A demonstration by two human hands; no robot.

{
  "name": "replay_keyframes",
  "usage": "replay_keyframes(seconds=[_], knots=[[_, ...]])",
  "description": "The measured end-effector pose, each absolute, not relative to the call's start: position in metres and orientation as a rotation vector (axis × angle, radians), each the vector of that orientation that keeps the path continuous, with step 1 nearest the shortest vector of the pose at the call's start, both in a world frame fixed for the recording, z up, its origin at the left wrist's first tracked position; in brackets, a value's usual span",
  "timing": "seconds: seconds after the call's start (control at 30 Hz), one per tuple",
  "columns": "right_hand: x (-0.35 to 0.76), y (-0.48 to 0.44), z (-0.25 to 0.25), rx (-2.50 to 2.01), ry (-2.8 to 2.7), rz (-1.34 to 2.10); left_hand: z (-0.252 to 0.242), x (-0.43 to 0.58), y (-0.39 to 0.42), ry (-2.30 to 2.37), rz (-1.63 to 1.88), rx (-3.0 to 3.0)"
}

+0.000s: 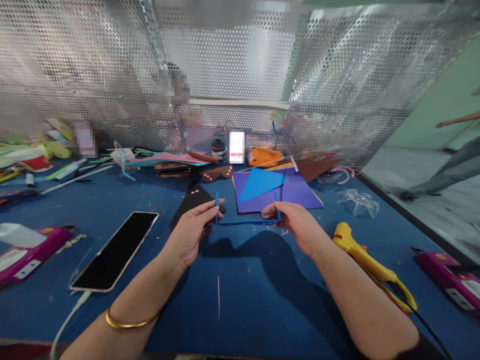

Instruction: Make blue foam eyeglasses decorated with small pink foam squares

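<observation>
A thin blue paper strip (243, 222) is held above the table, seen nearly edge-on. Both its ends are bent away from me, giving it a U shape like a pair of glasses. My left hand (195, 222) pinches it at the left bend, fingers around the folded end. At the right bend my right hand (290, 217) grips the other folded end. Beyond my hands lie purple sheets (300, 190) with a blue paper piece (262, 184) on top. Near my left hand is a black paper piece (191, 205) with small pink squares.
A phone (116, 252) with a white cable lies at left, beside a magenta power strip (33, 252). To the right are a yellow glue gun (363, 260), clear plastic (359, 202) and another power strip (450, 277). Brown paper glasses (217, 174) lie near the perforated metal screen (232, 60).
</observation>
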State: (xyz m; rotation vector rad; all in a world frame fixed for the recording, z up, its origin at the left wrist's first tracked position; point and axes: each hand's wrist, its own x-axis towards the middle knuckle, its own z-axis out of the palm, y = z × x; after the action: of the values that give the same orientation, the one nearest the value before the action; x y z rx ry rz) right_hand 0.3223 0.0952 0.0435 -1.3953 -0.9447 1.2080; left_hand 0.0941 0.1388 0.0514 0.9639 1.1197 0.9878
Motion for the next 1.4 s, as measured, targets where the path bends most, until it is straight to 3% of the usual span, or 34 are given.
replay_keyframes(seconds=[0.6,0.77,0.93,1.07,1.4], knots=[[0.329,0.102,0.031,-1.866,-1.016,1.273,0.044,0.096,0.146,1.331,0.691,1.294],[0.329,0.105,0.026,-2.064,-1.215,1.044,0.044,0.093,0.148,1.499,0.543,1.666],[0.336,0.093,0.038,-2.206,-1.472,0.465,0.050,0.084,0.153,1.715,0.573,2.029],[0.347,0.083,0.054,-2.168,-1.654,0.172,0.054,0.077,0.157,1.633,0.547,2.158],[0.364,0.091,0.046,-1.786,-2.039,0.361,0.056,0.064,0.165,1.161,0.318,2.169]])
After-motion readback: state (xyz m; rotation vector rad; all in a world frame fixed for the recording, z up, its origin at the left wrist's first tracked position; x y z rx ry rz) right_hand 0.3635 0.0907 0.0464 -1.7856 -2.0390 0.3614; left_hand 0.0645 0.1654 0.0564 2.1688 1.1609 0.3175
